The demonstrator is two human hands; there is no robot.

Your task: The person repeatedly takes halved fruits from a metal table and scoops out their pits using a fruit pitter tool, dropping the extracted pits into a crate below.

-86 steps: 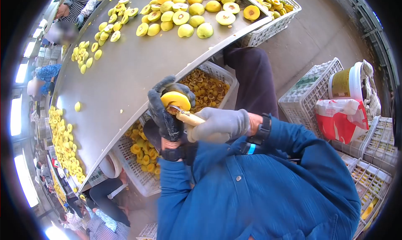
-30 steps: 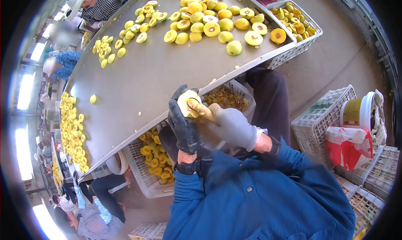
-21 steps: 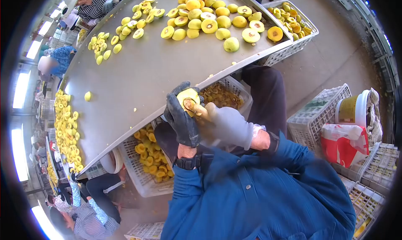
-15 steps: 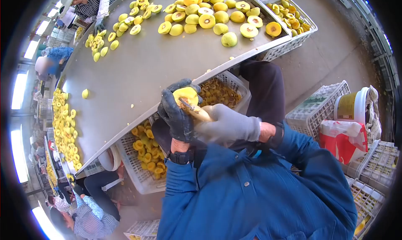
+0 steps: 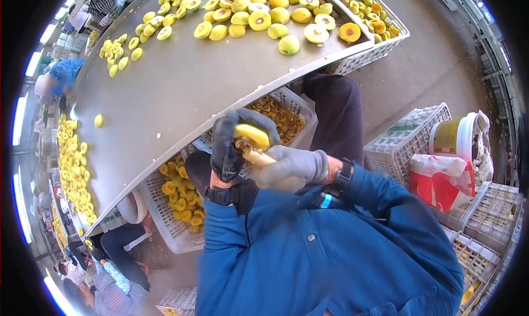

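Observation:
My left hand [image 5: 225, 150], in a dark rubbery glove, is closed around a yellow peach half [image 5: 252, 135] just past the table's near edge. My right hand [image 5: 292, 167], in a light grey glove, grips a wooden-handled pitting tool [image 5: 258, 157]. The tool's metal tip meets the lower edge of the peach half; the exact contact is blurred. Below my hands, a white crate [image 5: 157, 217] holds yellow peach halves. Another crate [image 5: 309, 113], partly under the table, contains brownish cut pieces.
Halved peaches [image 5: 259, 21] lie in groups on the metal table [image 5: 165, 90]. A filled crate [image 5: 380, 48] stands off its right corner. To my right are a crate [image 5: 408, 134], a white bucket [image 5: 468, 137] and a red-white bag [image 5: 441, 178]. Other people work along the far side.
The peach half has turned in my left hand, its cut face now tilted down. Both hands stay close together with the tool at the fruit. The whole view has shifted slightly.

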